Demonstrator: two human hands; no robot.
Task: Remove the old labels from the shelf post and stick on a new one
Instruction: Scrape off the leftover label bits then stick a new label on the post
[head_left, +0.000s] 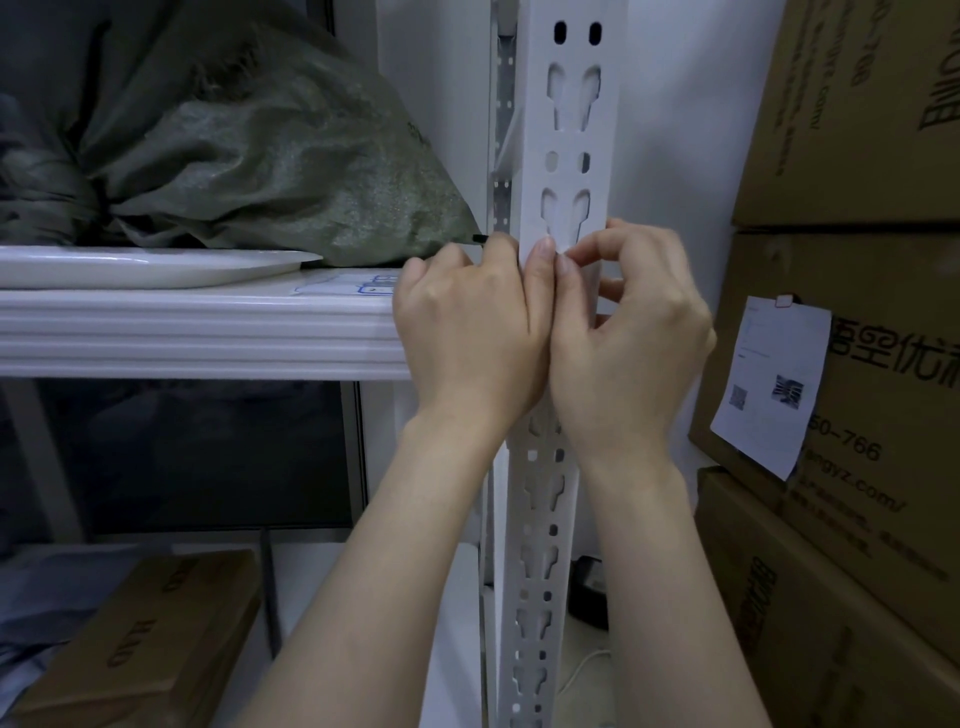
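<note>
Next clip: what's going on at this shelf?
A person has both hands on the white shelf post, level with the shelf. The left hand, gripping a dark pen-like thing, presses its thumb to the post; the right hand picks at the same spot with its fingertips. Whether a label edge is caught can't be seen.

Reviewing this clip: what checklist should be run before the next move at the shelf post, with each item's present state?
1. Both hands at the shelf post: ok; the left hand and right hand meet on it.
2. Label edge pinched: cannot tell; the fingertips hide it.
3. Left hand free: not ok; a black pen-like thing sticks out of it.
4. Paper with blue outlines at hand: ok; it lies on the shelf beside the left hand.
5. Old labels gone: cannot tell; the hands cover that stretch.
</note>
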